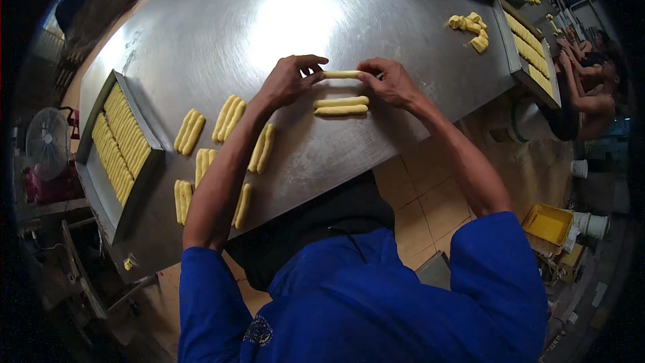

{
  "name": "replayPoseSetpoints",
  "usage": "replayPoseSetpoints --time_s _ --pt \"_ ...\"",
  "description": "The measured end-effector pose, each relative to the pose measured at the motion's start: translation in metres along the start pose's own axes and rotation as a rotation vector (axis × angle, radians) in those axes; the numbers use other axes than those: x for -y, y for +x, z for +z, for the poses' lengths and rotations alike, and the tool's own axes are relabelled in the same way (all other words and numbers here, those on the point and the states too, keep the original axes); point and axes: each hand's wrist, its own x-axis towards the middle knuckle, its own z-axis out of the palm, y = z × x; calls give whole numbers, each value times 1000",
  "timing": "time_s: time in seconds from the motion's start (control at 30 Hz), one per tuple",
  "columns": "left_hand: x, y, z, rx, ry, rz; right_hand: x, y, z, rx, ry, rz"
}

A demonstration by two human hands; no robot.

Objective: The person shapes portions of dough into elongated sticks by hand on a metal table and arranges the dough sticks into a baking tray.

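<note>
Glossy brushed-metal table [403, 20], smooth matt dough strips [340, 102], cloth shirt [376, 296]

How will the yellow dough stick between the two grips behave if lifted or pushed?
Probably floppy: the yellow dough stick looks soft and slender, so it may sag between left grip and right grip. Likely light, being so thin. Apt to roll if pushed sideways: it looks rounded, and the metal table looks smooth.

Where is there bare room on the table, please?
The table is bare beyond the left hand and right hand, and from there rightward to the loose dough pieces. It is crowded left, where dough strips lie beside the filled tray.
</note>
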Motion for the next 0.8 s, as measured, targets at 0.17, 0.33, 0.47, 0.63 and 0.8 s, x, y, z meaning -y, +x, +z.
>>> replayPoseSetpoints --time_s 0.17,0.33,0.47,0.63,0.8 --pt "14 -16 10 129 -100 -46 21 -15 -5 171 -88 155" --pt "9 -22 11 263 5 19 3 -25 3 205 -219 -49" --pt "-11 -35 17 181 140 82 12 -43 -2 198 -190 -92" --pt "14 -42 33 17 244 158 28 -34 6 263 -540 -256" --pt "20 -48 50 -77 186 146 48 -35 16 252 288 253"
